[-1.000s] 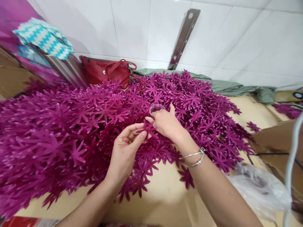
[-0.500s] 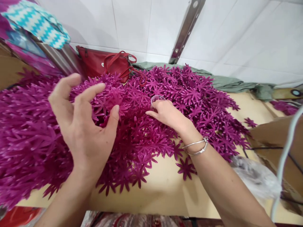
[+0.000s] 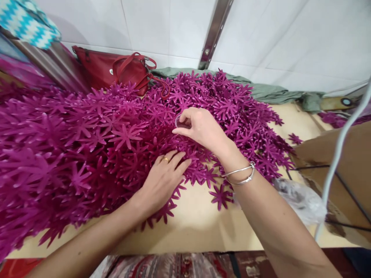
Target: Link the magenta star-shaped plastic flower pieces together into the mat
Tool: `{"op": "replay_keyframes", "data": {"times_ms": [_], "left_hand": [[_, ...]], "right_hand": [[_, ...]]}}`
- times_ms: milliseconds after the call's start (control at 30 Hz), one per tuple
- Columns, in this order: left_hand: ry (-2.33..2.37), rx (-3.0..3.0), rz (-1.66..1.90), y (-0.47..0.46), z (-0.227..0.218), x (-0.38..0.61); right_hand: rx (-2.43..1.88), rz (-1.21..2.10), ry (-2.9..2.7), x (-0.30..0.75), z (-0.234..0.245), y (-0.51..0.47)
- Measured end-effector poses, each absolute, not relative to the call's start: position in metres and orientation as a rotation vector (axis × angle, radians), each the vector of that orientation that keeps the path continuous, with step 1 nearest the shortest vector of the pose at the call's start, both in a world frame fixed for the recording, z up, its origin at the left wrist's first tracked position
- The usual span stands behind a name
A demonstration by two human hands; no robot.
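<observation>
A big heap of magenta star-shaped petal pieces covers much of the table. My left hand lies palm down on the heap's front edge, fingers stretched out, with a ring on one finger. Farther right, my right hand is curled above the middle of the heap. Between its thumb and fingers is a clear round-rimmed plastic piece, mostly hidden by the hand; whether it is a cup or a lid I cannot tell. A loose petal piece lies on the table below my right wrist.
A red handbag leans at the wall behind the heap, beside a green cloth. On the right are a cardboard box, a crumpled clear plastic bag and a hanging pale cable. The wooden tabletop shows in front.
My left hand has come down from the air and moved right onto the petal pieces. My right hand keeps the clear piece over the heap. The view has shifted slightly.
</observation>
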State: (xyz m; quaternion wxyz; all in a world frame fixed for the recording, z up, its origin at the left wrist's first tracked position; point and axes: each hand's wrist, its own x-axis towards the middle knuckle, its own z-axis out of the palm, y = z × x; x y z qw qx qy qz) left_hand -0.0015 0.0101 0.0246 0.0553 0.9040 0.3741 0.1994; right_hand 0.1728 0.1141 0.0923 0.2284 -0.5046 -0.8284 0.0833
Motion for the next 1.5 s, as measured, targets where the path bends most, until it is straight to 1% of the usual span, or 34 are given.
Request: {"op": "replay_keyframes", "data": {"times_ms": [100,267,367,500,567,633,700,767,867,933,967,1033,1100,1167,1333,1500], "left_hand": [[1.115,2.663,0.61,0.016,0.018,-0.012],[1.12,2.459,0.928,0.016,0.023,-0.028],[1.196,2.441,1.038,0.013,0.032,-0.033],[1.267,2.538,1.134,0.011,0.037,-0.04],[1.236,2.653,1.078,0.011,0.035,-0.042],[1.195,2.801,0.898,0.011,0.034,-0.043],[1.198,2.89,0.68,0.011,0.033,-0.042],[1.233,2.905,0.556,0.01,0.034,-0.042],[1.304,2.902,0.556,0.009,0.036,-0.043],[1.325,2.919,0.556,0.009,0.035,-0.042],[1.329,2.927,0.542,0.009,0.035,-0.041],[1.332,2.939,0.499,0.009,0.034,-0.038],[1.34,2.943,0.464,0.009,0.033,-0.035],[1.34,2.951,0.431,0.011,0.032,-0.033],[1.365,2.943,0.43,0.015,0.039,-0.037],[1.34,2.903,0.493,0.001,0.062,-0.042]], "right_hand": [[-1.398,0.216,-2.179,0.186,0.108,0.098],[-1.568,0.227,-2.019,0.213,0.121,0.039],[-1.792,0.321,-2.089,0.22,0.105,0.001],[-2.042,0.113,-2.285,0.217,0.063,-0.03],[-2.051,0.072,-2.304,0.216,0.048,-0.035],[-2.058,0.08,-2.255,0.216,0.043,-0.035],[-2.076,0.092,-2.168,0.217,0.048,-0.032],[-2.059,0.061,-2.068,0.217,0.058,-0.03],[-1.987,-0.089,-1.87,0.217,0.07,-0.031],[-1.904,-0.104,-1.76,0.214,0.075,-0.034],[-1.849,-0.047,-1.729,0.211,0.075,-0.036],[-1.722,0.184,-1.749,0.201,0.071,-0.041],[-1.6,0.453,-1.844,0.19,0.061,-0.044],[-1.513,0.603,-1.96,0.181,0.046,-0.042],[-1.559,0.576,-1.977,0.193,0.018,-0.023],[-1.62,0.365,-1.897,0.215,0.027,-0.01]]}}
